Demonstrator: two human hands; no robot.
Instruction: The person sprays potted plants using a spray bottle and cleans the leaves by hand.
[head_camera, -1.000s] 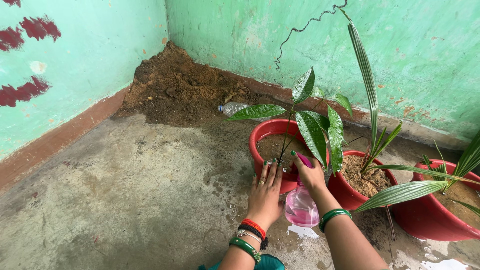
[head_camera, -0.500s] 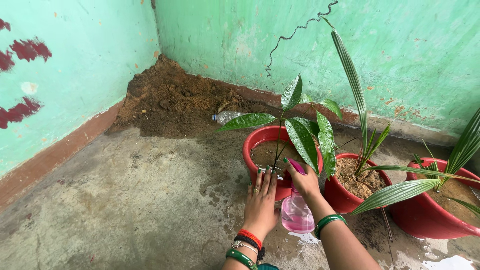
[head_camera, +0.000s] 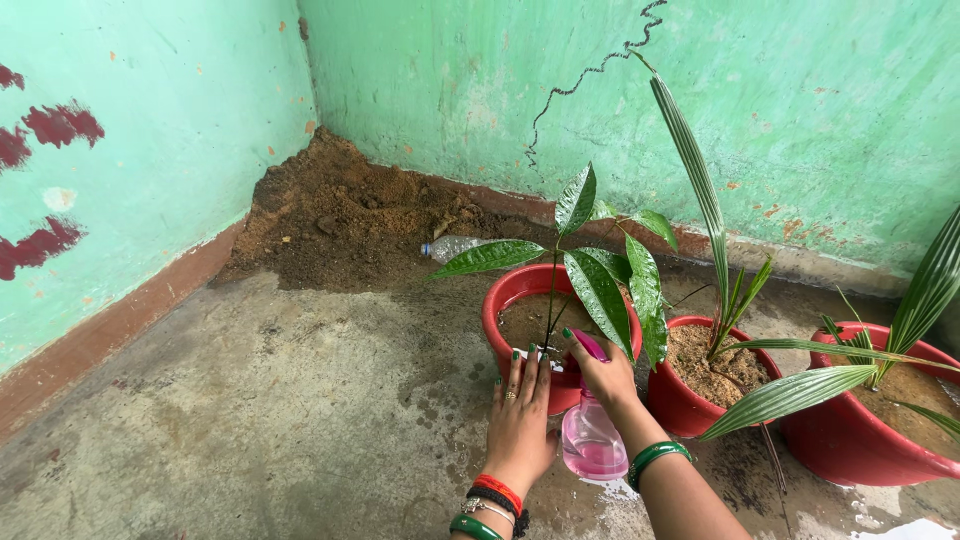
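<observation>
My left hand lies flat against the front wall of a red pot, fingers spread up to its rim. My right hand grips the head of a pink spray bottle right beside that pot, the nozzle aimed at its soil. A young broad-leaved plant with wet, glossy leaves stands in the pot, and its leaves hang over my right hand. Both wrists carry green and red bangles.
Two more red pots with palm-like seedlings stand to the right. A heap of brown soil fills the wall corner, with a clear plastic bottle lying at its foot. The concrete floor has wet patches.
Both hands keep the same hold on the pot and the spray bottle. The view has drifted, so everything sits slightly lower and further left in frame.
</observation>
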